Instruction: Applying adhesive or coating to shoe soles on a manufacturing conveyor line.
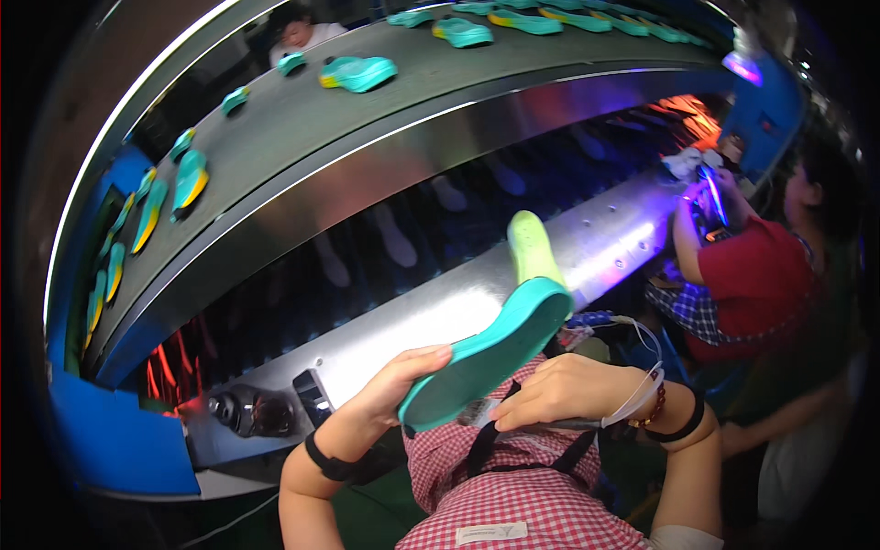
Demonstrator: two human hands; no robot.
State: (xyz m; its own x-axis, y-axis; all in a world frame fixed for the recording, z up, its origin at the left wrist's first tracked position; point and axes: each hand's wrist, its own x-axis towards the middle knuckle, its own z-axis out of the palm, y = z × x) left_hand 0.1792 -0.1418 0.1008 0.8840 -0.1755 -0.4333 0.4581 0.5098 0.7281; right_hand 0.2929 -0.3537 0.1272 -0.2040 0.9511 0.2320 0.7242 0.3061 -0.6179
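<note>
Teal shoe sole [495,353], pale-green heel, tilted upward

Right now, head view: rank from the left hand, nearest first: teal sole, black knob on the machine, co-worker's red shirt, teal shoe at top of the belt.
1. Teal sole: held in the left hand.
2. Black knob: just left, on the machine front.
3. Red shirt: far right.
4. Teal shoe: upper belt, top of view.

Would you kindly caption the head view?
Left hand holds a teal shoe sole beside a conveyor.
</note>
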